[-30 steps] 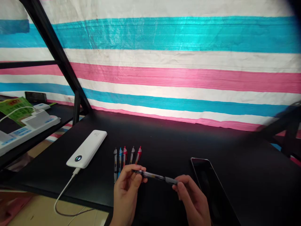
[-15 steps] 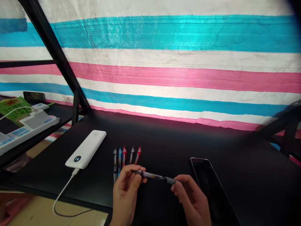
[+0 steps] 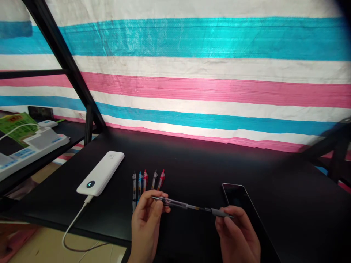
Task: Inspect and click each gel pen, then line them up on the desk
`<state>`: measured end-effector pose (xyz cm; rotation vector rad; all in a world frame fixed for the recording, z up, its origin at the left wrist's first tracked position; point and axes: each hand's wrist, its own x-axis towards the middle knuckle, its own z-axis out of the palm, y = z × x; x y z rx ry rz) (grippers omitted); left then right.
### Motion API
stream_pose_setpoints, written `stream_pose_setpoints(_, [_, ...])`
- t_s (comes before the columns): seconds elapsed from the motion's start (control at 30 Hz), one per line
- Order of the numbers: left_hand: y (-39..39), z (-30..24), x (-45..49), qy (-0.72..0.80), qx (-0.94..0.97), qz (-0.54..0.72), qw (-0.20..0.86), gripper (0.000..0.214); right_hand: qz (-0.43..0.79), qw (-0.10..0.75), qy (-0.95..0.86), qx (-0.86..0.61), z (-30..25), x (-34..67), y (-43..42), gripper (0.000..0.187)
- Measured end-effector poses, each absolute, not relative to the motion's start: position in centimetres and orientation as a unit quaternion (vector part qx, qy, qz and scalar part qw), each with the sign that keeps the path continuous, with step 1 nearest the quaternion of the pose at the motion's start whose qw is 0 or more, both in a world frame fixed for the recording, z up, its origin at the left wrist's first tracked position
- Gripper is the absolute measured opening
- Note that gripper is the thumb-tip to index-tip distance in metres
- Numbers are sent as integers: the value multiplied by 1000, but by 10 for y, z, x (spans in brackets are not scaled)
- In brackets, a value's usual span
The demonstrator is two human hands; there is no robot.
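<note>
My left hand [image 3: 146, 223] pinches the clear barrel of a pen [image 3: 171, 201] just above the black table [image 3: 192, 164]. My right hand [image 3: 237, 233] pinches the pen's grey grip section [image 3: 219, 213], which is drawn away from the barrel so that a thin refill [image 3: 199, 208] shows between the two parts. Just beyond my left hand, several pens [image 3: 146, 180] with red, blue and dark clips lie side by side on the table.
A white power bank [image 3: 101, 172] with a white cable [image 3: 74, 226] lies at the left. A dark phone [image 3: 242, 202] lies at the right, partly under my right hand. A side shelf holds white power strips [image 3: 30, 148]. A striped tarp [image 3: 192, 73] hangs behind.
My right hand has moved to the right with the grey grip section, pulling it off the barrel and baring the refill. My left hand has stayed in place.
</note>
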<state>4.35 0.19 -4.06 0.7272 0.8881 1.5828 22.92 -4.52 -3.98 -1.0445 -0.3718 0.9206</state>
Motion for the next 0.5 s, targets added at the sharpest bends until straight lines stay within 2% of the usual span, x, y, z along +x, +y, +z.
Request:
stream_pose_setpoints(0.27, [2, -41, 42, 374, 297, 675, 563, 17, 432, 754, -211, -448, -54, 245, -44, 23])
stream_pose_setpoints(0.5, [1, -39, 43, 377, 293, 676, 561, 19, 426, 765, -183, -448, -45, 236, -45, 24])
